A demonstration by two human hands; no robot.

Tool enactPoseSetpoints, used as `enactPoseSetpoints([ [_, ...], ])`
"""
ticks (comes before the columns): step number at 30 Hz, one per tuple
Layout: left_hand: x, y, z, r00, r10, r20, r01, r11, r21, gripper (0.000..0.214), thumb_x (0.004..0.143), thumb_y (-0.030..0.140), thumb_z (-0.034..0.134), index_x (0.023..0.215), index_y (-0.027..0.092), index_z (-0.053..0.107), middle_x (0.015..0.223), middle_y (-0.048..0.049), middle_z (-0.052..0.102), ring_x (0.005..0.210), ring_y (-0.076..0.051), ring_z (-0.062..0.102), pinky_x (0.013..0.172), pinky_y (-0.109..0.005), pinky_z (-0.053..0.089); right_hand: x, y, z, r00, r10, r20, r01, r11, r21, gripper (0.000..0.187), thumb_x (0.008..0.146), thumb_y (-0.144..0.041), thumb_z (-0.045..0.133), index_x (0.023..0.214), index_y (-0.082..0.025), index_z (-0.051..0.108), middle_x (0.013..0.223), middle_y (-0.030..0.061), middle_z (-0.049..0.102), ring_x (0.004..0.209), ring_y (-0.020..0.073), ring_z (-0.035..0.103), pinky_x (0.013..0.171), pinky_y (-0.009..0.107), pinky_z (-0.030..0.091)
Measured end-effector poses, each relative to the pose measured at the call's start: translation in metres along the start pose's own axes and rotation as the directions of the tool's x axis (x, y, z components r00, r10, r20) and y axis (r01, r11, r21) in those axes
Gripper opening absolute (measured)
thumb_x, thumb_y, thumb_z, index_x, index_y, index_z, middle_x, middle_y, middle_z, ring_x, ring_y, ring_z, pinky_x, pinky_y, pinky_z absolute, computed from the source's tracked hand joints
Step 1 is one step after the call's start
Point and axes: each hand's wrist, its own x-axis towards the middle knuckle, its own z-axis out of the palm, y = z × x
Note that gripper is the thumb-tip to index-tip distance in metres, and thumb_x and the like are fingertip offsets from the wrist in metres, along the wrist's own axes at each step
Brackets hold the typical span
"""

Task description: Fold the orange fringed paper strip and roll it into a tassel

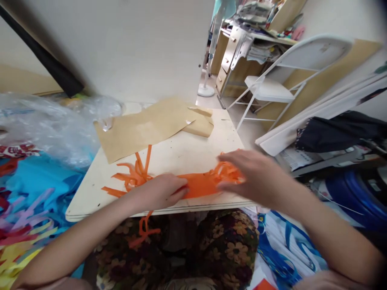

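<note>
The right hand (256, 177) is motion-blurred and obscures part of the orange fabric (201, 185) near the right end of the bench's (190, 151) near edge. The left hand (166, 189) covers another section; its grip is indeterminate. Beyond the left edge, clear plastic (60, 131) is cut off by the picture border.

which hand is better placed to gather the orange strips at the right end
Probably the right hand: it's open at those orange strips; the left hand lies farther left, on the orange sheet.

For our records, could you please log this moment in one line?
left hand: on orange fringed sheet | right hand: open, at right fringe
</note>
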Motion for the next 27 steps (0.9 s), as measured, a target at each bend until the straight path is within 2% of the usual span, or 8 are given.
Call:
enactPoseSetpoints([
  [2, 0.002, 0.0, -0.001, 0.999, -0.037, 0.017, 0.038, 0.998, -0.042, 0.027, 0.08, 0.03, 0.027, 0.066, 0.015, 0.045, 0.062, 0.0003, 0.05, 0.056, -0.01, 0.044, 0.052, -0.02, 0.028, 0.018, -0.029, 0.021, 0.974, -0.182, 0.137, 0.176, 0.983, 0.059, 0.04, 0.067, -0.049, 0.051, 0.085, -0.014, 0.056, 0.08, 0.0077, 0.061, 0.076, 0.0208, 0.055, 0.068, 0.031, 0.04],
  [3, 0.002, 0.001, -0.002, 0.998, -0.05, 0.023, 0.051, 0.996, -0.068, 0.027, 0.08, 0.029, 0.027, 0.068, 0.015, 0.046, 0.062, 0.0006, 0.051, 0.056, -0.01, 0.044, 0.052, -0.02, 0.028, 0.025, -0.037, 0.031, 0.959, -0.209, 0.191, 0.193, 0.976, 0.101, 0.035, 0.068, -0.047, 0.05, 0.08, -0.014, 0.057, 0.075, 0.0061, 0.061, 0.069, 0.0188, 0.055, 0.063, 0.029, 0.04],
  [5, 0.003, 0.001, -0.004, 0.997, -0.064, 0.034, 0.068, 0.989, -0.131, 0.027, 0.08, 0.029, 0.026, 0.071, 0.016, 0.048, 0.064, 0.001, 0.051, 0.058, -0.01, 0.045, 0.053, -0.02, 0.029, 0.036, -0.041, 0.047, 0.941, -0.203, 0.273, 0.153, 0.969, 0.193, 0.028, 0.073, -0.04, 0.044, 0.071, -0.015, 0.055, 0.065, 0.0031, 0.059, 0.058, 0.0142, 0.052, 0.051, 0.023, 0.036],
  [7, 0.003, 0.0, -0.006, 0.994, -0.095, 0.052, 0.103, 0.977, -0.185, 0.028, 0.08, 0.031, 0.026, 0.069, 0.015, 0.047, 0.062, 0.0014, 0.05, 0.057, -0.009, 0.044, 0.052, -0.02, 0.029, 0.039, -0.037, 0.054, 0.933, -0.193, 0.305, 0.106, 0.954, 0.28, 0.025, 0.077, -0.031, 0.037, 0.067, -0.015, 0.054, 0.059, 0.0011, 0.055, 0.052, 0.0102, 0.048, 0.046, 0.02, 0.03],
  [11, 0.004, -0.007, -0.007, 0.979, -0.185, 0.083, 0.199, 0.953, -0.23, 0.036, 0.078, 0.041, 0.026, 0.06, 0.015, 0.043, 0.053, 0.0021, 0.042, 0.05, -0.008, 0.037, 0.046, -0.02, 0.025, 0.037, -0.027, 0.053, 0.916, -0.191, 0.353, 0.055, 0.931, 0.361, 0.018, 0.075, -0.019, 0.037, 0.063, -0.015, 0.05, 0.054, -0.0013, 0.048, 0.048, 0.0062, 0.04, 0.045, 0.019, 0.026],
  [19, 0.007, -0.014, -0.007, 0.962, -0.235, 0.14, 0.266, 0.922, -0.283, 0.037, 0.077, 0.043, 0.026, 0.056, 0.015, 0.038, 0.05, 0.0028, 0.037, 0.047, -0.007, 0.033, 0.044, -0.021, 0.024, 0.044, -0.011, 0.054, 0.843, -0.213, 0.495, -0.044, 0.888, 0.457, 0.018, 0.076, -0.022, 0.037, 0.064, -0.015, 0.048, 0.056, -0.0011, 0.047, 0.047, 0.0058, 0.036, 0.044, 0.019, 0.026],
  [22, 0.008, -0.012, -0.009, 0.951, -0.279, 0.13, 0.305, 0.916, -0.263, 0.037, 0.076, 0.044, 0.027, 0.058, 0.015, 0.04, 0.051, 0.0026, 0.038, 0.047, -0.007, 0.034, 0.044, -0.021, 0.023, 0.049, -0.01, 0.054, 0.84, -0.234, 0.489, -0.029, 0.881, 0.472, 0.018, 0.076, -0.019, 0.036, 0.064, -0.014, 0.049, 0.055, -0.0016, 0.047, 0.047, 0.0055, 0.036, 0.046, 0.018, 0.026],
  [27, 0.005, -0.009, -0.008, 0.969, -0.224, 0.105, 0.242, 0.943, -0.227, 0.029, 0.078, 0.032, 0.027, 0.056, 0.015, 0.037, 0.05, 0.003, 0.038, 0.047, -0.007, 0.035, 0.045, -0.02, 0.023, 0.051, -0.018, 0.053, 0.815, -0.276, 0.51, 0.006, 0.884, 0.468, 0.019, 0.075, -0.018, 0.036, 0.066, -0.015, 0.052, 0.053, -0.0023, 0.047, 0.044, 0.0049, 0.035, 0.043, 0.018, 0.022],
])
